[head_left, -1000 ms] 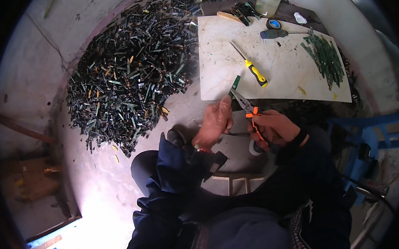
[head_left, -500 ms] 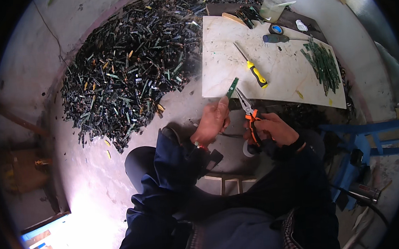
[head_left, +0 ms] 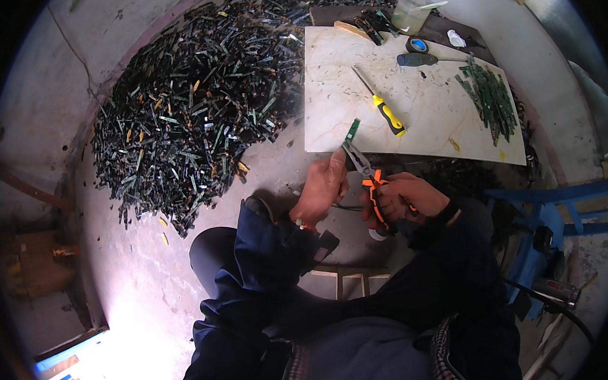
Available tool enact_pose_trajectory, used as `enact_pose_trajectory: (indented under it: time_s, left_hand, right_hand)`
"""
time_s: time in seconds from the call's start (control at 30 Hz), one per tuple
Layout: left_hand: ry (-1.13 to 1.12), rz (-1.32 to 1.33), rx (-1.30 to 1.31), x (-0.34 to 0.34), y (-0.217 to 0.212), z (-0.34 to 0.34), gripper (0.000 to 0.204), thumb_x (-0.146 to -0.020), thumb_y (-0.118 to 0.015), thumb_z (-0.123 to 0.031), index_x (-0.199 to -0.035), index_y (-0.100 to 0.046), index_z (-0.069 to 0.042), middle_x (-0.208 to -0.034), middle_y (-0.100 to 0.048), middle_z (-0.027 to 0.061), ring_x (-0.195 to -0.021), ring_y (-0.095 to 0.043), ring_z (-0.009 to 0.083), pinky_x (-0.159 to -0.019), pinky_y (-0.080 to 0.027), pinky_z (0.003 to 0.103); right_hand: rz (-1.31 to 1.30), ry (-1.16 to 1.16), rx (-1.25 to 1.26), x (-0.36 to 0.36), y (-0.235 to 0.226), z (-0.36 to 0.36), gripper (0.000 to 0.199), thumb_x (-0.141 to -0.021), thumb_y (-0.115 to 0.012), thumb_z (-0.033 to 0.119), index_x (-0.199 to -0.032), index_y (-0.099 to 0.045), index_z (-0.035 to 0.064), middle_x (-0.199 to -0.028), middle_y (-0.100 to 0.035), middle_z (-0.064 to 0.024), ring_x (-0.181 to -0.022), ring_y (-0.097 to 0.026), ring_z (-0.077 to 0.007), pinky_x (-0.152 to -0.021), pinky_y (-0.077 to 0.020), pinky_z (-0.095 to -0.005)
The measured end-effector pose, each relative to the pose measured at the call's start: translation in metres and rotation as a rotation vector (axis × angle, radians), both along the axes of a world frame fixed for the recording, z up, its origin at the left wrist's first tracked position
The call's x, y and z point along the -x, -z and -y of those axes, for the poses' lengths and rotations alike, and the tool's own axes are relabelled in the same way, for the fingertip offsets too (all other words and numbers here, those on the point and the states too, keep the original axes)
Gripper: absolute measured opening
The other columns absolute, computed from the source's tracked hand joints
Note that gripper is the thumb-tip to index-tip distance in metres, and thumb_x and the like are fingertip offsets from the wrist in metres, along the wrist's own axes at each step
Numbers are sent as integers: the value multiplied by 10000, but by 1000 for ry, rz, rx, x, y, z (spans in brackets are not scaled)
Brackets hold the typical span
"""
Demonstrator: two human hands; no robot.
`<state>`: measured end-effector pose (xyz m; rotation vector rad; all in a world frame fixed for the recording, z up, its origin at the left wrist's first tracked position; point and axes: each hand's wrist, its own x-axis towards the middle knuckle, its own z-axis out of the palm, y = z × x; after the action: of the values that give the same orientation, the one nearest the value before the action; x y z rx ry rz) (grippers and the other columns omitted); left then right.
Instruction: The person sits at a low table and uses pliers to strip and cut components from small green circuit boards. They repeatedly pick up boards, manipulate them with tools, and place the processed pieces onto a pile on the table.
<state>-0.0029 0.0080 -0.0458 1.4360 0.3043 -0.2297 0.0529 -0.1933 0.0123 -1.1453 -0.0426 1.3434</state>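
My left hand [head_left: 322, 189] pinches a narrow green circuit board strip [head_left: 353, 128], which points up past the front edge of the pale board [head_left: 337, 92]. My right hand [head_left: 411, 199] is closed around long-nose pliers [head_left: 372, 181] with orange and black handles. The jaws of the pliers meet the green strip just above my left fingertips; whether they are clamped on it I cannot tell. On the pale board lies a yellow and black screwdriver [head_left: 387, 115]. Farther right on it is a stack of dark green strips [head_left: 490, 101].
A big heap of dark strips [head_left: 190, 113] covers the floor at left. Behind the board stand a clear plastic cup [head_left: 410, 14], a tape roll [head_left: 417, 45] and a grey-handled screwdriver [head_left: 421, 59]. A blue stool [head_left: 550, 225] and a heat-gun-like tool [head_left: 555, 291] are at right.
My right hand has moved slightly left and turned the pliers, bringing their jaws against the green strip. My left hand keeps its pinch with little movement.
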Motion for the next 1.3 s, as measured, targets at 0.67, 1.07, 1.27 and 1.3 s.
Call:
enact_pose_trajectory:
  time_s: [0.67, 1.07, 1.27, 1.3]
  left_hand:
    - [-46, 2, 31, 0, -1, 2, 551, -981, -390, -496, -664, -476, -54, -519, -451, 36, -430, -411, 117, -414, -325, 278]
    - [-70, 23, 17, -2, 2, 4, 527, -975, -426, -493, -639, -440, -87, -543, -393, -4, -443, -375, 110, -418, -291, 276]
    - [-41, -28, 12, 0, 8, 1, 522, -977, -420, -496, -638, -414, -98, -547, -382, -8, -473, -378, 100, -429, -286, 274]
    - [-31, -22, 18, 0, 5, 1, 524, -977, -415, -499, -640, -413, -99, -547, -389, -6, -475, -380, 100, -431, -285, 274]
  right_hand:
    - [1284, -194, 666, 19, 19, -13, 204, -876, -547, 195, -868, -548, -9, -687, -631, -135, -547, -619, -259, -515, -495, -377]
    - [1247, -158, 606, 16, 14, -7, 209, -855, -584, 192, -907, -550, -7, -740, -645, -154, -627, -632, -299, -570, -506, -382]
    - [163, 67, 192, 10, 5, -5, 281, -908, -530, 212, -989, -587, -51, -849, -675, -160, -680, -657, -220, -617, -527, -292]
    - [92, 94, 168, 10, 4, -3, 292, -914, -524, 216, -1001, -588, -55, -854, -674, -163, -698, -662, -214, -629, -533, -285]
